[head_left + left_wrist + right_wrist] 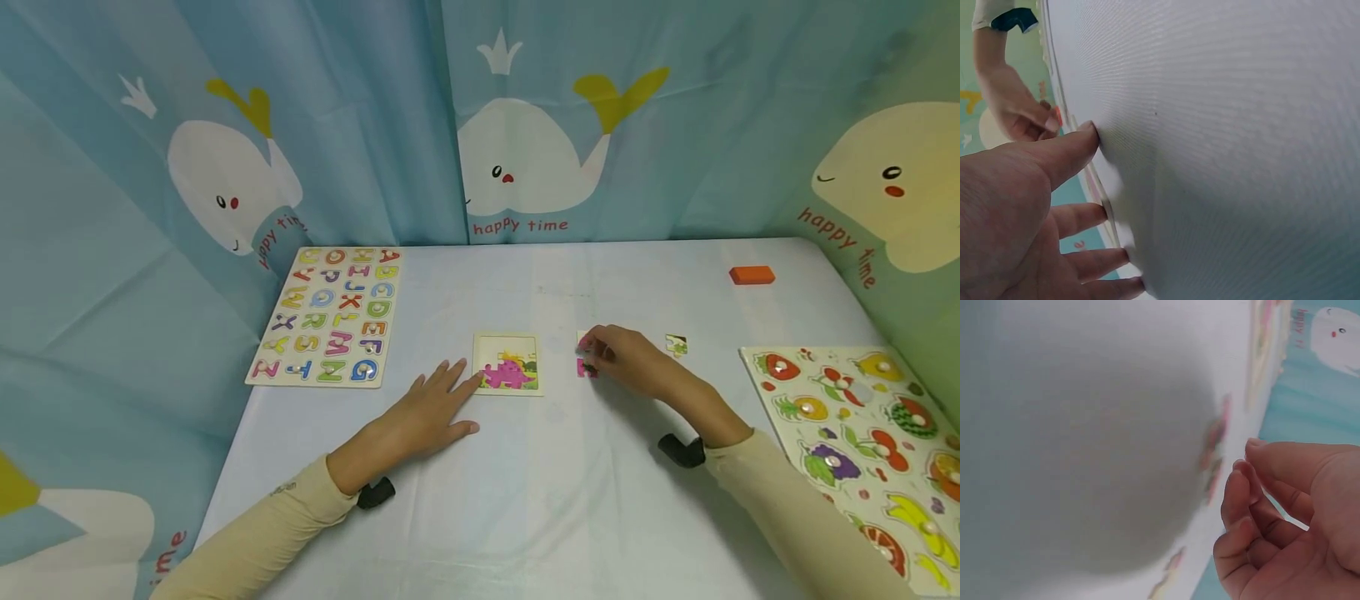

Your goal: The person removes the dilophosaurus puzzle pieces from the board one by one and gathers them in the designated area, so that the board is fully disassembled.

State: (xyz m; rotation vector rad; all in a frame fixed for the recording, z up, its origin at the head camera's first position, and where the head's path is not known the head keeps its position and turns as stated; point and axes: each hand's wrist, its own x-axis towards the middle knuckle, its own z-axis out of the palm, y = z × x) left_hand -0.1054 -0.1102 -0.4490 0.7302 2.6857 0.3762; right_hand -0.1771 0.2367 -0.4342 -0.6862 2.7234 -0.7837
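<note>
Left hand (417, 423) — fingers spread — touches the puzzle board (491, 345).

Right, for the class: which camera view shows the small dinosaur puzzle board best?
The head view: the small dinosaur puzzle board shows nearly whole there, its picture facing up. The right wrist view catches only a slanted, cropped part; the left wrist view shows what seems a thin edge behind the left hand.

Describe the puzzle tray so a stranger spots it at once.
On the pale table, look between the letter board and the fruit board. The puzzle tray is the small square touched by the left hand. Unlike those bigger boards, it holds a partly assembled pink creature picture.
</note>
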